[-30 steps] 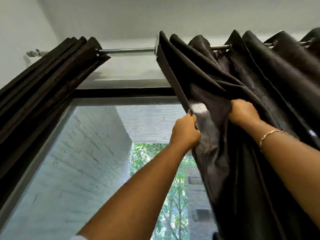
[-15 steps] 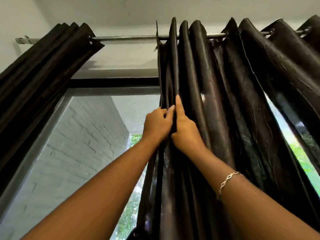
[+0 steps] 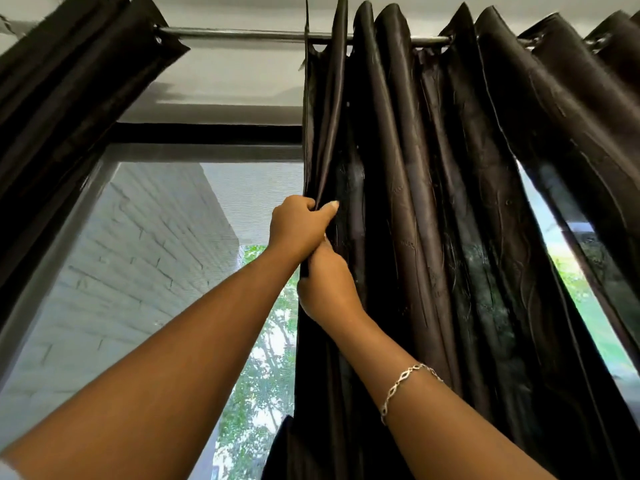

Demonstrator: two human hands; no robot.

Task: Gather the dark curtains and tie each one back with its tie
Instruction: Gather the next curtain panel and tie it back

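A dark glossy curtain (image 3: 433, 220) hangs in folds from a metal rod (image 3: 242, 33) on the right half of the window. My left hand (image 3: 298, 225) pinches its leading edge fold, thumb against the fabric. Just below it, my right hand (image 3: 327, 289), a bracelet on its wrist, grips the same bunch of folds with its fingers tucked into the cloth. A second dark curtain (image 3: 62, 98) hangs bunched at the upper left, untouched. No tie is visible.
Behind the curtains is a window (image 3: 194, 271) with a dark frame and mesh screen; a white brick wall and green trees show outside. A strip of daylight appears at the right between curtain folds (image 3: 568, 278). White wall and ceiling run above the rod.
The curtain's spread folds have been pushed together into tight pleats. My right hand has slid down below the left, and my left hand has closed on the edge fold.
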